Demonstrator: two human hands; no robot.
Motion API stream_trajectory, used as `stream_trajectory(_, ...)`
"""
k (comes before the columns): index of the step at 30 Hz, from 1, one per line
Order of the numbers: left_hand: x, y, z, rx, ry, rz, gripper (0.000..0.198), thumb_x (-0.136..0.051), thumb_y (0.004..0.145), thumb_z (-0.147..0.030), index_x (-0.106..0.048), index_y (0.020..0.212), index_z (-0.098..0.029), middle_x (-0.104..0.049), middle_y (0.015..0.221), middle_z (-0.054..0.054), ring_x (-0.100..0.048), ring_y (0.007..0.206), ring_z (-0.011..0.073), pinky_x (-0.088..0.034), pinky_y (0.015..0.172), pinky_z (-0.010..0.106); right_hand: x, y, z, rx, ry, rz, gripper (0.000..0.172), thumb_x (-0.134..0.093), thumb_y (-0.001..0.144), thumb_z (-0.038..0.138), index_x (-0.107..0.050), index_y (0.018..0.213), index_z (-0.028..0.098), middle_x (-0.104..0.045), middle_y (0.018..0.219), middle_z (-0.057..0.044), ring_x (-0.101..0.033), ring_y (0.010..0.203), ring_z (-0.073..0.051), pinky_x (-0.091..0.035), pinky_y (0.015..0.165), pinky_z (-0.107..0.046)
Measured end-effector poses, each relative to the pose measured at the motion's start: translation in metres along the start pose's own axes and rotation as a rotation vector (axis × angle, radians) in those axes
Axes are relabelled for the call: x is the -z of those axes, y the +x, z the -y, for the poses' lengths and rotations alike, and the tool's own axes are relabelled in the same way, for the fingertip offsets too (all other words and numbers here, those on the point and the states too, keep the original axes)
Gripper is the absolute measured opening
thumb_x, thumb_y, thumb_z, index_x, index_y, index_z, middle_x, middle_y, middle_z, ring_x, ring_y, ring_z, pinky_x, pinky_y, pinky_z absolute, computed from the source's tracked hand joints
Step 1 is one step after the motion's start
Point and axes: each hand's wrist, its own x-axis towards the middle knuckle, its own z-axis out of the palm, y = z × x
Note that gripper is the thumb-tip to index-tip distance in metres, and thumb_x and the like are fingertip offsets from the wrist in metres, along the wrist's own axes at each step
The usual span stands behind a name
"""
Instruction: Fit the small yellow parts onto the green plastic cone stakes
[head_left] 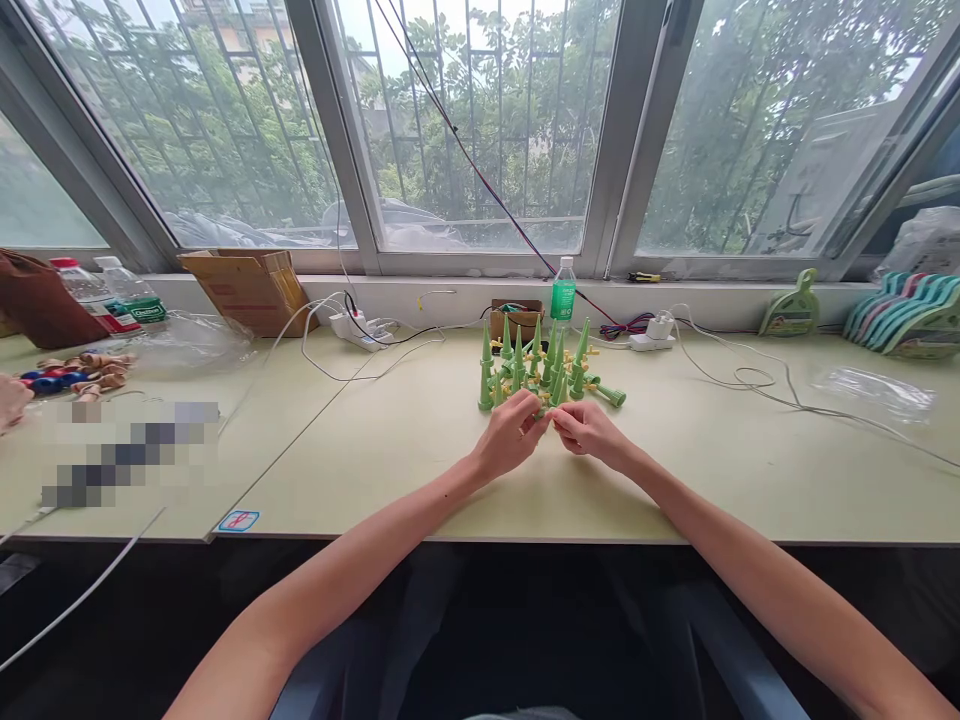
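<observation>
My left hand [513, 432] and my right hand [589, 430] meet over the table, fingertips nearly touching. Both are closed in a pinch, and what lies between the fingers is too small and covered to name. Just beyond them stands a cluster of green cone-topped plastic pieces [582, 360], with small yellow parts among them. One green piece [611, 394] lies on its side to the right of the cluster, near my right hand.
Behind the cluster are a small cardboard box [516, 318] and a green-labelled bottle [563, 290]. White cables run from power strips [360, 328] on both sides. At far left are beads [56, 381] and another person's hand [12, 402]. Green dustpan-like items [911, 315] stand at right.
</observation>
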Motion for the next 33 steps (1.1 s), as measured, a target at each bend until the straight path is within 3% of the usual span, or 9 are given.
stream_trajectory(3,0.0,0.002,-0.001,-0.108,0.038,0.018,0.015,-0.052,0.091,-0.026,-0.047,0.079,-0.018,-0.052,0.09,0.004,-0.051,0.065,0.0082,-0.052,0.059,0.023,0.0,0.003,0.002,-0.026,0.134,-0.027,0.047,-0.057,0.084,0.055,-0.037,0.06,0.02,-0.027,0.053,0.008,-0.025,0.04,-0.005,-0.016,0.039,-0.021)
stream_trajectory(7,0.002,0.005,-0.006,-0.062,-0.052,-0.015,0.009,-0.052,0.091,-0.026,-0.051,0.088,-0.018,-0.051,0.107,0.008,-0.058,0.077,0.0101,-0.056,0.065,0.025,0.001,0.003,0.004,0.086,0.05,-0.172,0.044,-0.055,0.086,0.056,-0.042,0.064,0.02,-0.036,0.053,0.006,-0.034,0.04,-0.007,-0.023,0.039,-0.022)
stream_trajectory(11,0.005,0.007,-0.008,0.164,-0.16,-0.114,0.019,-0.05,0.093,-0.036,-0.049,0.087,-0.018,-0.055,0.084,0.002,-0.058,0.061,0.0085,-0.052,0.051,0.02,0.002,0.0,0.004,0.212,-0.192,-0.33,0.04,-0.047,0.091,0.054,-0.048,0.071,0.019,-0.043,0.052,0.004,-0.038,0.043,-0.009,-0.032,0.044,-0.024)
stream_trajectory(14,0.007,0.008,-0.006,0.332,-0.251,-0.061,0.03,-0.048,0.092,-0.046,-0.049,0.083,-0.017,-0.054,0.068,-0.001,-0.055,0.047,0.0079,-0.044,0.04,0.018,0.003,-0.003,0.003,0.277,-0.343,-0.367,0.04,-0.044,0.093,0.053,-0.051,0.074,0.019,-0.046,0.056,0.001,-0.042,0.048,-0.011,-0.035,0.048,-0.024)
stream_trajectory(18,0.006,0.008,-0.004,0.419,-0.374,0.088,0.039,-0.049,0.089,-0.055,-0.049,0.085,-0.016,-0.055,0.061,-0.002,-0.053,0.04,0.0083,-0.04,0.036,0.019,0.003,-0.004,0.003,0.35,-0.455,-0.333,0.039,-0.042,0.094,0.052,-0.053,0.078,0.018,-0.052,0.064,-0.002,-0.046,0.056,-0.013,-0.039,0.054,-0.026)
stream_trajectory(23,0.005,0.008,-0.004,0.399,-0.488,0.139,0.036,-0.053,0.088,-0.052,-0.044,0.081,-0.018,-0.049,0.058,-0.005,-0.052,0.04,0.0078,-0.038,0.037,0.019,0.001,-0.006,0.004,0.311,-0.393,-0.297,0.038,-0.043,0.093,0.053,-0.05,0.075,0.02,-0.047,0.059,0.0,-0.042,0.051,-0.012,-0.036,0.051,-0.026)
stream_trajectory(30,0.008,0.007,-0.006,0.374,-0.466,0.137,0.031,-0.059,0.086,-0.047,-0.047,0.084,-0.018,-0.058,0.075,0.0,-0.051,0.042,0.0062,-0.038,0.037,0.02,-0.003,-0.005,0.007,0.167,0.033,-0.158,0.041,-0.052,0.089,0.055,-0.044,0.069,0.02,-0.033,0.052,0.006,-0.031,0.04,-0.007,-0.023,0.04,-0.023)
stream_trajectory(33,0.009,0.007,-0.01,0.348,-0.392,0.122,0.029,-0.056,0.087,-0.047,-0.053,0.089,-0.018,-0.058,0.071,0.0,-0.049,0.042,0.0062,-0.038,0.039,0.02,-0.003,-0.002,0.008,0.079,0.227,-0.069,0.045,-0.058,0.085,0.055,-0.037,0.065,0.021,-0.024,0.055,0.008,-0.024,0.039,-0.005,-0.015,0.039,-0.022)
